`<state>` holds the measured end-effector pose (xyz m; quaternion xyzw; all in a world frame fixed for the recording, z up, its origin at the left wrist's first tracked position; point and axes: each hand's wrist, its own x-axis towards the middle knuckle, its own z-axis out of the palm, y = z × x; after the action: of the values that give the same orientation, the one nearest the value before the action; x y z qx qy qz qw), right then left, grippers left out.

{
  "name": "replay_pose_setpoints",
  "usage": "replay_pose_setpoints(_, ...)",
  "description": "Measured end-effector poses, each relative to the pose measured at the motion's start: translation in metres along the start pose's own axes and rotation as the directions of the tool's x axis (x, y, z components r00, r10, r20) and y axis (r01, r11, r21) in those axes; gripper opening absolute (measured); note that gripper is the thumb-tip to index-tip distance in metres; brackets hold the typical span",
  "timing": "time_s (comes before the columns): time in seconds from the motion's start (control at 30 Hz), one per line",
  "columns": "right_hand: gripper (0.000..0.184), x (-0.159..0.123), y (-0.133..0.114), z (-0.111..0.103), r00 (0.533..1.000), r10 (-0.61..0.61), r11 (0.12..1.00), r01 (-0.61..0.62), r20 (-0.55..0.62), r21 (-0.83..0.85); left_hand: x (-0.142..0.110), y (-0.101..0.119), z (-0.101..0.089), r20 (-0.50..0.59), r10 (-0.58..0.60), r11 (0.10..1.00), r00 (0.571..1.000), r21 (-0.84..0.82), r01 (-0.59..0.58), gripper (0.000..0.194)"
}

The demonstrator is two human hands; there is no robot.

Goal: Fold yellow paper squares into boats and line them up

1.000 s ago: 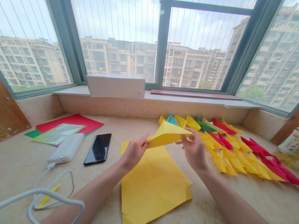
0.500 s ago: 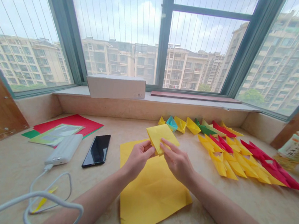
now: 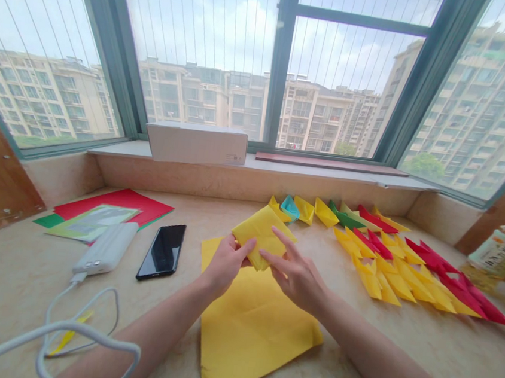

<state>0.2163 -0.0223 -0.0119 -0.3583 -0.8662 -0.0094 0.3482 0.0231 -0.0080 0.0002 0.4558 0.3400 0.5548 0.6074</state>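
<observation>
My left hand (image 3: pixel 225 261) pinches the near edge of a folded yellow paper piece (image 3: pixel 261 230), held just above the counter. My right hand (image 3: pixel 294 270) lies over the piece's right side with fingers stretched out on it. Under both hands lies a stack of flat yellow paper sheets (image 3: pixel 250 327). To the right, rows of folded paper boats (image 3: pixel 401 259) in yellow, red, green and blue cover the counter.
A black phone (image 3: pixel 162 250) and a white power bank (image 3: pixel 105 247) with its cable (image 3: pixel 61 328) lie at left, beside red and green paper sheets (image 3: pixel 110 211). A white box (image 3: pixel 195 144) sits on the window sill. A drink bottle (image 3: pixel 501 250) stands at far right.
The yellow piece, held spread wide between both hands a second ago, is now flattened into a compact shape. My hands came together and moved a little nearer to me.
</observation>
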Motion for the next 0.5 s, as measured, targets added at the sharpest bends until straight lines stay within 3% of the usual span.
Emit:
replay_pose_setpoints(0.17,0.053,0.002,0.006,-0.005,0.990,0.124,0.992,-0.122,-0.063,0.034,0.000,0.005,-0.003,0.038,-0.025,1.000,0.999,0.011,0.024,0.053)
replay_pose_setpoints(0.33,0.049,0.001,0.021,-0.006,0.996,0.084,0.985,-0.079,-0.024,0.155,-0.001,0.006,-0.003,0.096,-0.057,0.998,0.994,-0.027,0.060,0.052)
replay_pose_setpoints(0.5,0.042,0.000,0.028,-0.004,0.993,0.111,0.960,-0.096,-0.043,0.264,-0.005,0.006,0.002,0.057,-0.033,0.995,0.998,-0.091,0.038,0.071)
